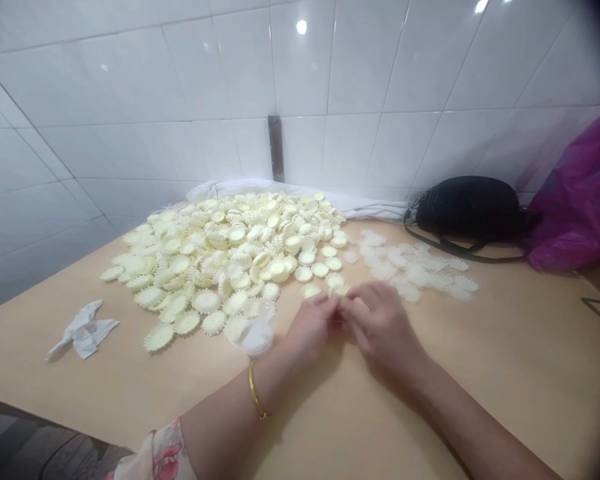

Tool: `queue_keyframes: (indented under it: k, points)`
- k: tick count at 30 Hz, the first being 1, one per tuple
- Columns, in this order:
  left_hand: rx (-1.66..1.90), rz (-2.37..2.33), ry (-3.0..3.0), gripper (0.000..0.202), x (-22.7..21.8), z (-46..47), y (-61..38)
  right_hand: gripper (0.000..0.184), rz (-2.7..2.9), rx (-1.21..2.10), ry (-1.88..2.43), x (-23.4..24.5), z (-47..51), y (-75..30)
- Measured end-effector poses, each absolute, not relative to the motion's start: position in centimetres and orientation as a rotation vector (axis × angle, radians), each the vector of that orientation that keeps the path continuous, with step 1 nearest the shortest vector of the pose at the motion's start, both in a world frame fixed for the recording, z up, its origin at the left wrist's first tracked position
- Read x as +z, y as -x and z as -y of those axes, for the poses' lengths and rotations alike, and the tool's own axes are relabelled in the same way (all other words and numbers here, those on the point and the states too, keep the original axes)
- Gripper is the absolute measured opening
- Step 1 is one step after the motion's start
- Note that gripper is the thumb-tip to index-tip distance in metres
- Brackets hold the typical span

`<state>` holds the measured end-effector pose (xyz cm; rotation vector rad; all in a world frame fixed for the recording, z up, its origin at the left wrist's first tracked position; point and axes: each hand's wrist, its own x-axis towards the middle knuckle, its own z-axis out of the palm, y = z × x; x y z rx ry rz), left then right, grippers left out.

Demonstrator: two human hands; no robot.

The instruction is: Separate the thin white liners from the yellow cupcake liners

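My left hand point(313, 327) and my right hand point(383, 323) meet at the middle of the table, fingers closed in a pinch. At their fingertips shows a small pale yellow scalloped disc point(339, 291), partly covered and blurred; the exact grip is hidden. Just beyond my left hand lies another yellow disc point(311, 291). A large heap of pale yellow scalloped discs point(230, 247) spreads to the left and behind. To the right, past my right hand, are thin translucent whitish scalloped pieces point(415, 267). A clear round plastic piece point(255, 335) lies beside my left wrist.
A crumpled white tissue point(83, 331) lies at the left of the table point(330, 413). White cloth point(375, 207) runs along the tiled wall behind the heap. A black bag point(467, 207) with a strap and a magenta plastic bag point(580, 193) stand at the back right.
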<state>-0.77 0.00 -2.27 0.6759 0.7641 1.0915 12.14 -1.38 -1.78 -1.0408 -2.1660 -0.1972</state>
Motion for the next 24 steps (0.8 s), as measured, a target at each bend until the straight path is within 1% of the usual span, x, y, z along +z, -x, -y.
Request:
queue_keyframes:
  k: [3, 4, 7, 9, 10, 12, 15, 18, 24]
  points:
    - [1.077, -0.889, -0.828, 0.019, -2.9, 0.0, 1.0, 0.015, 1.894, 0.290, 1.137, -1.5, 1.5, -12.2]
    - [1.054, -0.920, -0.908, 0.020, -3.0, 0.0, 1.0, 0.017, 1.783, 0.437, 1.178, -1.5, 1.5, -12.2]
    - [1.025, -0.950, -1.156, 0.028, -3.4, 0.2, 1.0, 0.029, 1.571, 0.958, 1.197, -1.4, 1.3, -12.3]
    - [1.041, -0.962, -1.239, 0.030, -3.5, 0.2, 0.9, 0.030, 1.462, 1.302, 1.121, -1.5, 1.2, -12.2]
    - [1.050, -0.974, -1.253, 0.031, -3.5, 0.2, 0.8, 0.030, 1.392, 1.416, 1.088, -1.6, 1.1, -12.2]
    - [1.056, -1.009, -1.259, 0.034, -3.6, 0.1, 0.8, 0.032, 1.236, 1.532, 1.052, -2.0, 1.0, -12.0]
    - [1.042, -1.071, -1.239, 0.043, -3.6, -0.1, 0.8, 0.034, 1.102, 1.605, 1.021, -2.5, 0.9, -11.8]
    - [1.003, -1.090, -1.154, 0.051, -3.5, 0.0, 1.0, 0.034, 1.155, 1.606, 0.978, -2.3, 1.0, -11.5]
    - [0.928, -1.079, -1.136, 0.060, -3.5, 0.4, 1.0, 0.024, 1.293, 1.574, 0.862, -1.0, 1.8, -11.3]
